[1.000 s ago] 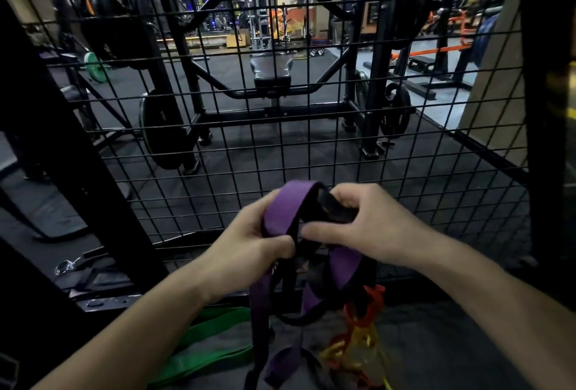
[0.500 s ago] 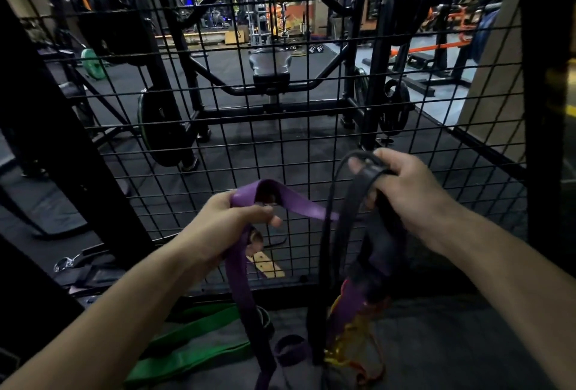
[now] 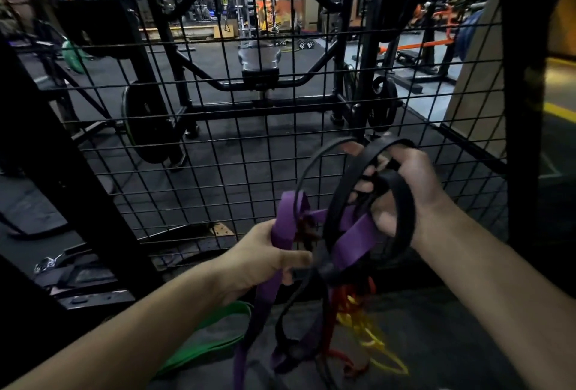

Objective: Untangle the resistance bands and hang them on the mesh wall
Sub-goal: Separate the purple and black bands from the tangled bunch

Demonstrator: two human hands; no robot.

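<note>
The mesh wall (image 3: 218, 153) blocks the way ahead; tangled bands (image 3: 352, 234) fill the gap between both hands.

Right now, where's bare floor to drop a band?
Free: dark floor right of the yellow band, under the right forearm. Crowded: the purple band, black band and red band tangle at centre; the green band lies left.

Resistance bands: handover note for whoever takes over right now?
Left hand grips the purple band.
Right hand holds loops of the black band, raised before the mesh wall.
Purple and black are knotted between the hands; red band and yellow band hang tangled below. Green band lies on the floor.
Done: nothing hung.
Left: separate every band, hang each.
</note>
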